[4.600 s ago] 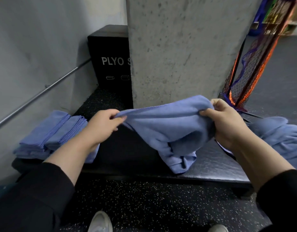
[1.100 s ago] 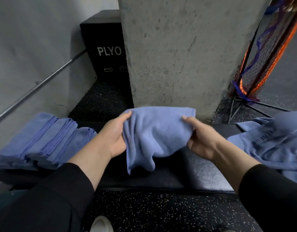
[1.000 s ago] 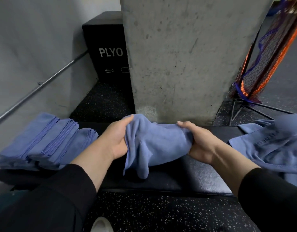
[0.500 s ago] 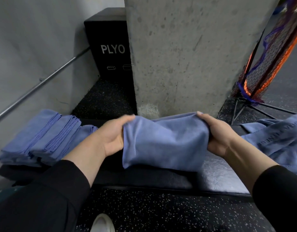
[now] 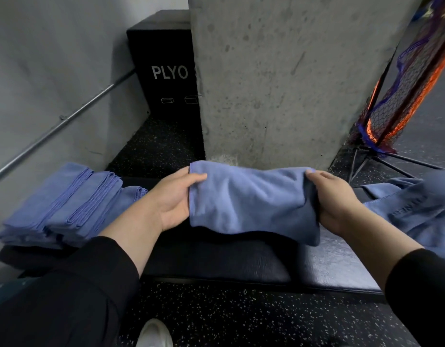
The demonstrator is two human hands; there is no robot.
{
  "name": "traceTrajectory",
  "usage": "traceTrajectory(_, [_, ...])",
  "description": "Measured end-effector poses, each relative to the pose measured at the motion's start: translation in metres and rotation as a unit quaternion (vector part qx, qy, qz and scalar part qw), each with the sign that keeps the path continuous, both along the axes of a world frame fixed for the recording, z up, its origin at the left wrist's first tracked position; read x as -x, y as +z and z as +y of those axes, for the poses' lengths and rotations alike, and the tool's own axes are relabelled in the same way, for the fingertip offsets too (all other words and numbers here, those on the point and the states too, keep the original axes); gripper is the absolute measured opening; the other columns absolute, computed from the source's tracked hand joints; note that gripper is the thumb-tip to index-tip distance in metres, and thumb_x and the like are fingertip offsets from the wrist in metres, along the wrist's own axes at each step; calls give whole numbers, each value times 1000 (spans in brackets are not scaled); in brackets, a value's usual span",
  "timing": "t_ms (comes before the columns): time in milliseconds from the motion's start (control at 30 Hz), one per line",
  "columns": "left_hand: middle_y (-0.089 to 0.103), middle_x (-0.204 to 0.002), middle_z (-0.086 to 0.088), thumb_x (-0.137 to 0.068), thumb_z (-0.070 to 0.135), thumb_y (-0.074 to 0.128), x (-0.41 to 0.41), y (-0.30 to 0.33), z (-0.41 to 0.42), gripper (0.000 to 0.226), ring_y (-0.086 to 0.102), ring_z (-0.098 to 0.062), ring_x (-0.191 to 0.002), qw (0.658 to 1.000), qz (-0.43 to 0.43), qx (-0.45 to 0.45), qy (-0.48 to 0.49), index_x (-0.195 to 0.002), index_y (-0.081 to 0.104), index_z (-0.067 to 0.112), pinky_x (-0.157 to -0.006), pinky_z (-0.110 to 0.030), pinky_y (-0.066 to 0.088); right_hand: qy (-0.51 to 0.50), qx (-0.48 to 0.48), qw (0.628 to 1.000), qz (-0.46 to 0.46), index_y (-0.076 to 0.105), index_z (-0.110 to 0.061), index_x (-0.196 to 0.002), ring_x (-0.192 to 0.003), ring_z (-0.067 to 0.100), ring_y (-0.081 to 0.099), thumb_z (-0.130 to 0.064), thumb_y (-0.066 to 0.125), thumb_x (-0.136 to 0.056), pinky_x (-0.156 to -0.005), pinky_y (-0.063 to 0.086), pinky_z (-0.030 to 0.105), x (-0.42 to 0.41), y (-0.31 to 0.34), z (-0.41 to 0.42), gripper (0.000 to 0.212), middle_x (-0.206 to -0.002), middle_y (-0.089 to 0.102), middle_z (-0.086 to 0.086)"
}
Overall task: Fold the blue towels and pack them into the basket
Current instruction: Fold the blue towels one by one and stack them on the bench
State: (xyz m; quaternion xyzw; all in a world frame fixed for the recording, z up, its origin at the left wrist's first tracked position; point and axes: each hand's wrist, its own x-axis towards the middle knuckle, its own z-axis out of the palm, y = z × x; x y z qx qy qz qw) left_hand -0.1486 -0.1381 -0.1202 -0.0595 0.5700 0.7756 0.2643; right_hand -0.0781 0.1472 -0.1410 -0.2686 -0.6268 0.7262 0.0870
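A folded blue towel hangs stretched between my two hands just above a black padded bench. My left hand grips its left end, thumb on top. My right hand grips its right end, fingers curled round the cloth. Several folded blue towels lie stacked on the bench at the left. A heap of unfolded blue towels lies on the bench at the right. No basket is in view.
A concrete pillar rises right behind the bench. A black PLYO box stands behind it at the left, beside a grey wall with a metal rail. An orange and blue net on a stand is at the right. Speckled rubber floor lies below.
The towel was loose and draped 4.6 s ago. It is now folded into a narrow band, and my hands have pulled it out wider and level over the bench.
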Motion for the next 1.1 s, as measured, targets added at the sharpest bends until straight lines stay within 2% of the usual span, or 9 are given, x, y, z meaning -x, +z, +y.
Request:
traceTrajectory(167, [72,-117,-18,-103,6,49,-1,-9,0,28,72,-28,-99,996,5,76,39,-126,65,9,-75,-36,58,214,-52,968,-124,69,-5,-112,-98,30,71,-11,62,-96,-83,56,41,-21,-8,2,18,-106,75,15])
traceTrajectory(267, [73,-117,-13,-105,9,45,-1,-10,-3,29,72,-25,-103,992,25,117,36,-128,64,13,-81,-36,58,152,-99,975,-128,69,-4,-105,-85,26,70,-9,60,-98,-70,56,34,-23,-9,6,13,-100,75,16])
traceTrajectory(467, [64,-129,-9,-96,-2,54,-5,-12,-11,64,72,-22,-105,993,42,113,5,-150,43,30,-78,-33,58,99,-101,987,-81,71,-8,-108,-93,26,72,-11,61,-98,-84,58,40,-25,-5,8,14,-101,76,13])
traceTrajectory(700, [67,-122,-13,-92,-8,51,-12,-40,-21,55,69,-27,-101,966,45,251,52,-139,56,20,-78,-33,56,137,-200,963,-117,69,-8,-112,-88,22,70,-13,69,-93,-84,57,42,-42,-22,3,19,-99,75,7])
traceTrajectory(767, [69,-115,-12,-91,-6,54,-18,-52,-25,52,69,-27,-99,951,60,301,35,-137,58,19,-80,-36,58,134,-320,927,-141,64,-9,-119,-95,23,67,-20,73,-91,-81,53,34,-47,-34,4,31,-107,71,4])
traceTrajectory(833, [72,-107,-10,-89,-3,57,-23,-62,-29,51,71,-26,-95,937,77,340,8,-135,59,20,-82,-40,59,164,-465,853,-170,55,-15,-128,-103,27,63,-27,71,-90,-76,42,31,-54,-44,5,43,-109,68,5])
traceTrajectory(933, [69,-108,-7,-86,5,68,-27,-70,-38,53,70,-22,-96,913,113,389,-39,-136,58,21,-89,-43,59,188,-571,785,-152,49,-18,-131,-107,34,59,-31,66,-92,-77,45,38,-66,-56,7,44,-114,59,9])
traceTrajectory(1000, [66,-113,-6,-86,8,74,-30,-74,-43,56,67,-16,-95,892,153,420,-74,-138,56,21,-85,-32,56,169,-650,731,-119,53,-21,-122,-102,35,55,-29,68,-89,-77,49,44,-72,-57,4,37,-113,51,8])
traceTrajectory(1100, [57,-111,0,-90,19,72,-37,-77,-50,53,59,-12,-86,790,257,538,-141,-139,52,23,-72,-23,46,205,-719,664,-8,62,-25,-95,-87,31,55,-20,71,-82,-67,47,42,-82,-63,0,17,-96,55,1])
